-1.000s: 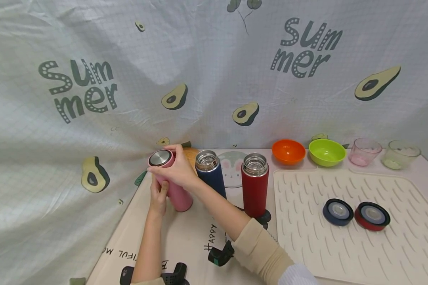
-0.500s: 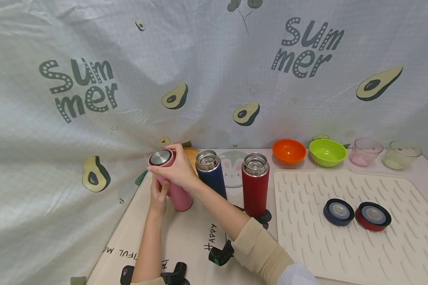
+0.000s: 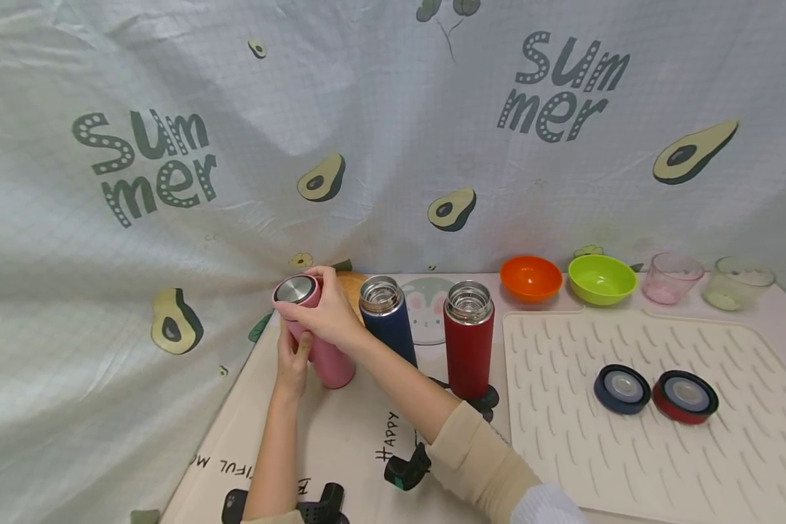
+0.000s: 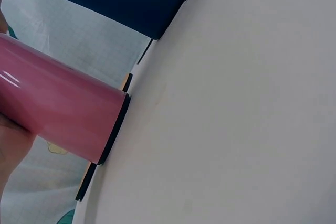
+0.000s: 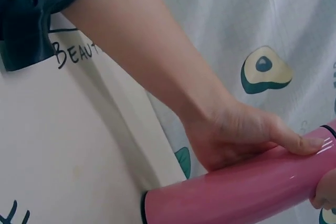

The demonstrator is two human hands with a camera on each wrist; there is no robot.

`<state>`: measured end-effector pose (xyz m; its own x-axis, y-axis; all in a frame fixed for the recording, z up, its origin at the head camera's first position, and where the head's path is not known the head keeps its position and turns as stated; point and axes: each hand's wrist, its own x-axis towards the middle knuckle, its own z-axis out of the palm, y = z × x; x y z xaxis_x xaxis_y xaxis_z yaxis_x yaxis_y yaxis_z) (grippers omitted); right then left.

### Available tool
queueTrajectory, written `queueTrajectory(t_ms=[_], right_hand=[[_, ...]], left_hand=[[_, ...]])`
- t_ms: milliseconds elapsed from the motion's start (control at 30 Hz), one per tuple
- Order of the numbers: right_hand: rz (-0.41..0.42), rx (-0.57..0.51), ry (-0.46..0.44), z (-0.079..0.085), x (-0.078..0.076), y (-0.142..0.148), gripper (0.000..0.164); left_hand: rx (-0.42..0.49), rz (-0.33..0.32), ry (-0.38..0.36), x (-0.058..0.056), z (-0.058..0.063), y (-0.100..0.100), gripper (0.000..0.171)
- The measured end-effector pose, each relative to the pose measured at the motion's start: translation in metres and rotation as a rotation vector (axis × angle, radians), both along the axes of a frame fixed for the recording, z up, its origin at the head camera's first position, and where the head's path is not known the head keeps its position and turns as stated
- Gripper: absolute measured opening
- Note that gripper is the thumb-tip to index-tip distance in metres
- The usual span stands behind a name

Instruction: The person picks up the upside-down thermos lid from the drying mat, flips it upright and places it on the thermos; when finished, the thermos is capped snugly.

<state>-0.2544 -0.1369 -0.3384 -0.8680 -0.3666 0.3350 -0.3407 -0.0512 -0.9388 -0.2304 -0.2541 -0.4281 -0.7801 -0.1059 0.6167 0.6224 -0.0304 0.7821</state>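
The pink bottle (image 3: 332,366) stands on the table (image 3: 347,444) near the lidless blue bottle (image 3: 390,332). The left hand (image 3: 292,362) is curled around it below the lid (image 3: 295,290); the right hand (image 3: 327,313) grips the lid between thumb and fingers. Caution: a slack left hold may let the whole pink bottle turn. A wide right forearm (image 3: 402,378) swing could topple the blue bottle.

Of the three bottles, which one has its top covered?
The pink bottle, held by the left hand and right hand. The blue bottle and red bottle have open mouths.
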Motion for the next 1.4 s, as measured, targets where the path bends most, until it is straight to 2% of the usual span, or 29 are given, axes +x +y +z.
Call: queueTrajectory(t_ms=[167, 267, 400, 500, 600, 700, 833, 1033, 1167, 1267, 1400], right_hand=[[0.080, -0.029, -0.039, 0.0014, -0.0005, 0.0022, 0.058], [0.044, -0.070, -0.031, -0.0003, -0.0021, 0.0011, 0.060], [0.004, -0.051, -0.014, -0.0019, -0.0011, 0.0002, 0.061], [0.049, -0.026, -0.014, -0.0016, -0.0002, 0.0008, 0.059], [0.090, -0.059, -0.028, -0.0016, -0.0007, 0.0012, 0.058], [0.047, -0.098, -0.029, -0.0035, -0.0019, -0.0002, 0.058], [-0.009, -0.094, -0.028, -0.0047, -0.0010, -0.0015, 0.059], [0.083, -0.115, -0.061, -0.0023, 0.0003, 0.0002, 0.056], [0.032, -0.155, -0.022, -0.0044, 0.0002, -0.0007, 0.056], [-0.015, -0.141, 0.000, -0.0069, 0.0004, -0.0017, 0.057], [0.027, -0.113, -0.031, -0.0062, 0.0011, -0.0009, 0.055]], left_hand=[[-0.008, 0.007, -0.026, 0.0003, 0.0007, -0.0019, 0.065], [-0.015, 0.001, -0.021, 0.0001, 0.0017, -0.0017, 0.066], [-0.020, -0.001, -0.021, 0.0001, 0.0011, -0.0012, 0.064], [-0.010, 0.006, -0.024, 0.0006, 0.0001, -0.0013, 0.061], [-0.010, 0.015, -0.022, 0.0007, -0.0001, -0.0019, 0.060], [-0.022, 0.015, -0.015, 0.0007, 0.0008, -0.0019, 0.063], [-0.031, 0.005, -0.018, 0.0012, 0.0013, -0.0011, 0.067], [-0.027, 0.026, -0.039, 0.0016, 0.0002, -0.0016, 0.069], [-0.048, 0.021, -0.033, -0.0006, -0.0001, -0.0029, 0.061], [-0.070, 0.029, -0.040, -0.0010, -0.0009, -0.0035, 0.055], [-0.070, 0.045, -0.049, -0.0002, -0.0014, -0.0029, 0.055]])
